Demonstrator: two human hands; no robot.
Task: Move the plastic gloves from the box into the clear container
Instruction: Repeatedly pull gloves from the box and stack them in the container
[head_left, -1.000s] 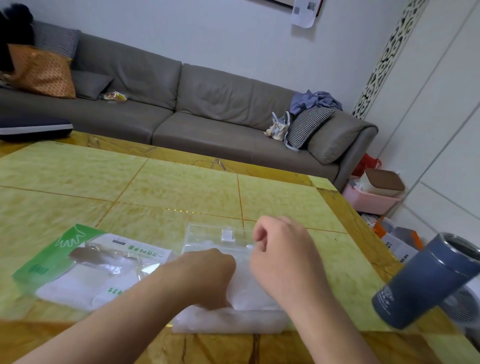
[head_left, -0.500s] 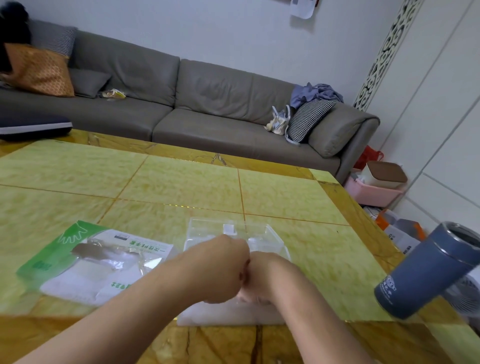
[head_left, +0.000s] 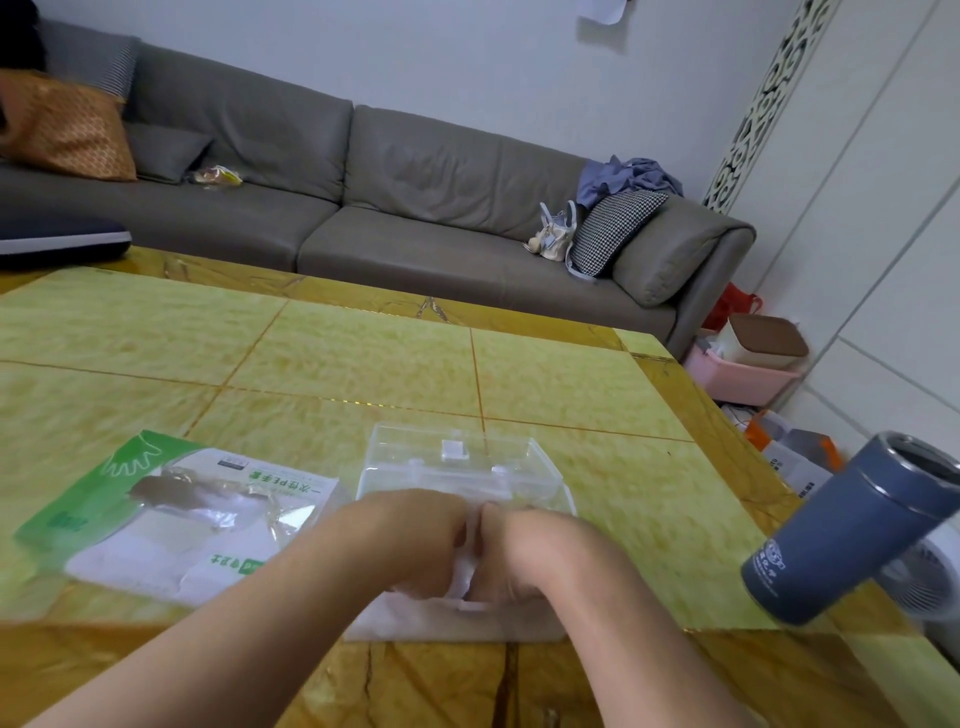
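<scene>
L hand (head_left: 410, 540) & R hand (head_left: 524, 551) both pinching plastic gloves (head_left: 462, 577), yellow-green table (head_left: 363, 364), gray sofa (head_left: 415, 208) behind.

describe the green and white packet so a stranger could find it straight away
Start at the yellow-green table in front of the grey sofa. On its near left part, left of the clear container, lies the flat packet. Only it has a green corner with a white hand outline.

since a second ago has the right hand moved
Yes. The right hand has come toward the person and leftward, from the clear container's right side down onto the white glove stack, meeting the left hand.
</scene>
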